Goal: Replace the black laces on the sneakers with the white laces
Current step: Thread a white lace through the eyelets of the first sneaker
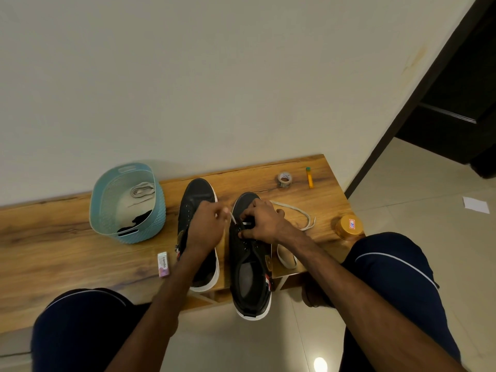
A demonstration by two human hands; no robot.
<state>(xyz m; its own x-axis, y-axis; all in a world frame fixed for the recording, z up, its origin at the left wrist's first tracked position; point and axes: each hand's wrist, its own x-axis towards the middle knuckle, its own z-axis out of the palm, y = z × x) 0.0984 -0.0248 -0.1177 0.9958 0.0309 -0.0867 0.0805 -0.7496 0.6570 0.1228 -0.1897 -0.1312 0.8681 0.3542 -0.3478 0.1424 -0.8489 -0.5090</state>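
Observation:
Two black sneakers with white soles stand on a wooden bench. The left sneaker is partly covered by my left arm. The right sneaker juts over the bench's front edge. A white lace runs through its front eyelets and loops out to the right. My left hand pinches one end of this lace and holds it taut. My right hand grips the shoe's upper at the eyelets, fingers curled around the lace there. A light blue basket holds a second white lace and black laces.
A tape roll and an orange glue stick lie near the bench's back right. An orange-lidded jar stands at the right edge. A small Camlin box lies in front. A pale insole-like piece rests beside the right sneaker. My knees flank the bench.

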